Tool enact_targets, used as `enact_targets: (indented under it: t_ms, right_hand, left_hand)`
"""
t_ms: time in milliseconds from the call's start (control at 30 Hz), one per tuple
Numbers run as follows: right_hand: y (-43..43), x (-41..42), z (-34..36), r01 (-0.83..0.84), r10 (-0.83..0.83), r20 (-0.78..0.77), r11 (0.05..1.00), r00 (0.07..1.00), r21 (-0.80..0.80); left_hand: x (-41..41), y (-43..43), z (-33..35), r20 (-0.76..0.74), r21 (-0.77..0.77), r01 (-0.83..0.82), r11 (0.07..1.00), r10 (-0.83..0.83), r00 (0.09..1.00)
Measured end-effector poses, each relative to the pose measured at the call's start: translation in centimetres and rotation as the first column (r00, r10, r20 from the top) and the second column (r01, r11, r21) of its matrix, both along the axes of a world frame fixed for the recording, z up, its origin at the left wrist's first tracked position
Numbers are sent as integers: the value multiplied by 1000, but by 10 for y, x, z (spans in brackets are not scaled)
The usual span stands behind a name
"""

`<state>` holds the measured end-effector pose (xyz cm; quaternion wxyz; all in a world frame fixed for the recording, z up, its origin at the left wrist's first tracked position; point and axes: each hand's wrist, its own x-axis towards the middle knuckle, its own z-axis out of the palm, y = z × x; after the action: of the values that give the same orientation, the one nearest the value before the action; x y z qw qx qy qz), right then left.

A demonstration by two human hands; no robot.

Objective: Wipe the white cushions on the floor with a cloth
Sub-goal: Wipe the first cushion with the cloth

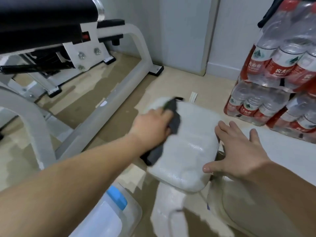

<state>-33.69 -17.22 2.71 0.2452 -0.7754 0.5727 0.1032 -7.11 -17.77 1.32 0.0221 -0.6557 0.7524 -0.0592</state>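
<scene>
Left hand clenches a dark cloth, blurred, seemingly pressed on the far left corner of the white cushion, which lies on the floor, long axis running near to far. Right hand, fingers spread flat, steadies its right edge; a hard wipe could skid it sideways

The upper shrink-wrapped pack of water bottles bears red labels with white Chinese characters. One bottle shows "农夫山" and its neighbour "夫山泉", both parts of the brand name 农夫山泉. On the white band above the red sits a green mountain-shaped logo. The lower pack carries the same red labels and logo, with the characters blurred. The small print under the characters is too blurred to read.
</scene>
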Motion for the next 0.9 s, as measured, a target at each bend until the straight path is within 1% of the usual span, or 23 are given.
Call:
enact_targets:
  t_ms: [33,67,100,133,167,200,233,300,333,400,433,500,533,567,600,633,667,700,733,800,867,900]
  right_hand:
    - [0,1,0,9,-9,12,1000,1000,4]
    - [1,2,-1,20,-20,25,1000,999,10]
    - [1,3,-1,32,-32,37,999,999,12]
    - [0,4,0,41,-41,45,999,998,12]
    - [0,4,0,47,-48,51,999,998,16]
    - [-1,6,0,49,-50,53,999,997,20]
    - [-2,7,0,50,-51,49,998,997,23]
    - [-3,8,-3,49,-49,28,999,998,23]
    - [-3,5,-4,54,-54,24,998,998,20]
    - [-2,1,-6,57,-58,35,998,998,24]
    - [0,-1,-6,50,-52,43,998,998,29]
    - [1,-4,-8,45,-46,50,999,998,25]
    - [0,-5,-9,46,-46,39,999,998,20]
    - [-1,-5,-10,50,-50,25,999,998,17]
    - [-2,-4,-10,50,-50,18,999,999,16]
    - [-2,-4,-11,51,-52,18,999,999,12]
    - [-2,-4,-12,53,-53,23,999,998,7]
    - [-2,-4,-12,54,-54,23,999,998,5]
    - [-2,-3,-11,50,-50,20,999,999,6]
    - [-3,-5,-11,40,-40,16,999,999,9]
    - [-4,-5,-11,29,-29,12,999,999,22]
    - [-4,-5,-12,24,-24,12,1000,1000,19]
  left_hand:
    - [14,-11,1,-60,-17,-185,983,184,981]
    - [18,-16,0,-158,13,-356,934,354,922]
    - [15,-18,-3,-239,60,-487,871,486,841]
    - [6,-18,-7,-276,82,-554,829,553,786]
    - [-8,-17,-15,-263,50,-561,826,553,791]
    - [-23,-15,-21,-253,-12,-520,854,501,828]
    - [-40,-12,-27,-279,-73,-439,896,404,871]
    - [-75,-8,-30,-356,-126,-189,974,133,925]
    - [-93,-6,-29,-383,-127,-46,991,-6,924]
    - [-112,2,-26,-453,-87,137,987,-162,877]
    - [-108,2,-26,-453,-81,212,974,-226,862]
    - [-79,-12,-25,-318,-100,327,940,-341,884]
    - [-57,-25,-26,-253,-114,313,943,-332,909]
    - [-34,-40,-26,-220,-130,232,964,-256,941]
    - [-15,-50,-24,-207,-134,105,985,-132,969]
    - [-2,-54,-23,-215,-127,-47,991,19,976]
    - [2,-55,-24,-232,-121,-190,974,158,960]
    - [-1,-54,-26,-249,-108,-296,949,263,932]
    - [-7,-50,-27,-259,-84,-361,929,330,908]
    - [-23,-34,-24,-281,-37,-410,911,384,879]
    - [-38,-8,-21,-311,22,-355,935,343,886]
    - [-47,10,-19,-337,48,-290,956,289,896]
